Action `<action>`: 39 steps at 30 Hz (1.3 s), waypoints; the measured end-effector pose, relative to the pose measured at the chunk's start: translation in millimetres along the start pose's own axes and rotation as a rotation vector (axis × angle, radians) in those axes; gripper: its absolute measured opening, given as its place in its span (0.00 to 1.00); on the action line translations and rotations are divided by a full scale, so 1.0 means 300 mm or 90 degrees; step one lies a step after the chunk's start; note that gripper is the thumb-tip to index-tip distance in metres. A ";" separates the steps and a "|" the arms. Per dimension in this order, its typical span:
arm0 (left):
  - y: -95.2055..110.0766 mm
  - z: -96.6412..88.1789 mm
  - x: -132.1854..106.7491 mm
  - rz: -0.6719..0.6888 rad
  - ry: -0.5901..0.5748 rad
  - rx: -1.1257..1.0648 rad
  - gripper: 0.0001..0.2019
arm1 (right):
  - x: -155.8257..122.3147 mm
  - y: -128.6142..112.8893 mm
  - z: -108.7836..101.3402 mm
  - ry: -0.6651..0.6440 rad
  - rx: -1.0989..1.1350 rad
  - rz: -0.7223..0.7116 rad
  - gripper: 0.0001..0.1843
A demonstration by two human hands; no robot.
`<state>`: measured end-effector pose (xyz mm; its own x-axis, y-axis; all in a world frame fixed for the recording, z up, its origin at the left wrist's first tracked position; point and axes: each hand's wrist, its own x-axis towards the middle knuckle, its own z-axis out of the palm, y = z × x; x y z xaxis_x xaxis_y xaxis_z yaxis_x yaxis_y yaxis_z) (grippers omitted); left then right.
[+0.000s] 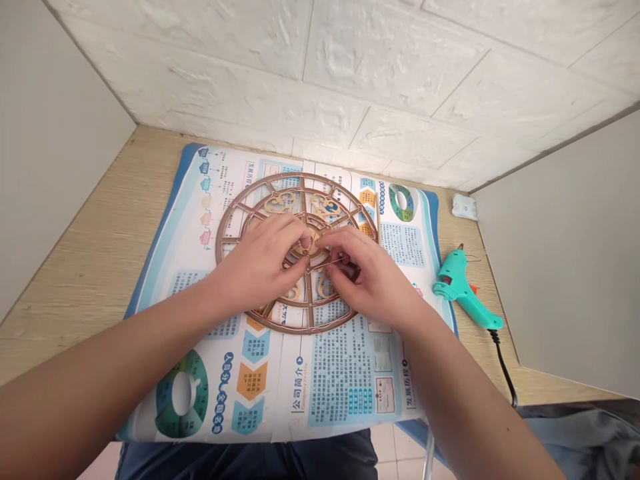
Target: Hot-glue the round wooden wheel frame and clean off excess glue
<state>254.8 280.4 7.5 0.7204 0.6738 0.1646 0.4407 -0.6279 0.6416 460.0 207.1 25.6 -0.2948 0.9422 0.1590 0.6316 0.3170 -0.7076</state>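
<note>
A round brown openwork frame [310, 329] with rings, spokes and tan scroll ornaments [325, 205] lies flat on a printed sheet. Thin copper-coloured lines run along its ring and spokes. Over the centre of the frame, my left hand [273, 257] is closed, thumb and fingers bent close together; what lies between its fingertips is too small to make out. Just right of the centre, my right hand [367, 270] pinches a thin wire [330, 263] that stretches toward the left fingertips. My fingers hide part of the frame's middle.
The printed sheet [280, 413] covers much of the wooden table [100, 267]. At right lie a teal glue gun [467, 290] with a black cord [505, 367] and a small white packet [465, 207]. A white wall stands behind, with pale panels left and right.
</note>
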 end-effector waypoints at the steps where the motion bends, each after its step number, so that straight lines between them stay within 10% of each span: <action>1: 0.000 0.000 0.000 -0.002 0.000 -0.001 0.02 | 0.001 0.004 0.000 0.010 0.000 -0.007 0.18; 13: -0.008 -0.001 0.008 0.000 -0.003 -0.009 0.01 | -0.004 0.006 -0.008 0.012 -0.049 -0.099 0.12; 22: -0.013 0.003 0.004 -0.010 0.001 0.003 0.05 | -0.038 -0.065 -0.246 0.602 0.151 -0.043 0.10; 25: -0.014 0.003 0.004 -0.006 0.004 -0.008 0.07 | -0.090 -0.105 -0.347 0.509 0.212 0.050 0.10; 31: -0.017 0.002 -0.001 -0.001 0.014 -0.012 0.09 | -0.154 -0.121 -0.350 0.007 -0.142 0.453 0.12; 39: -0.026 -0.001 -0.005 0.010 0.019 -0.034 0.09 | -0.142 -0.066 -0.179 -0.019 -0.060 0.580 0.10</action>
<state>250.1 284.4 2.5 0.7103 0.6759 0.1965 0.4001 -0.6174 0.6773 498.7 166.5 69.8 0.3294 0.8291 -0.4518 0.6843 -0.5394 -0.4908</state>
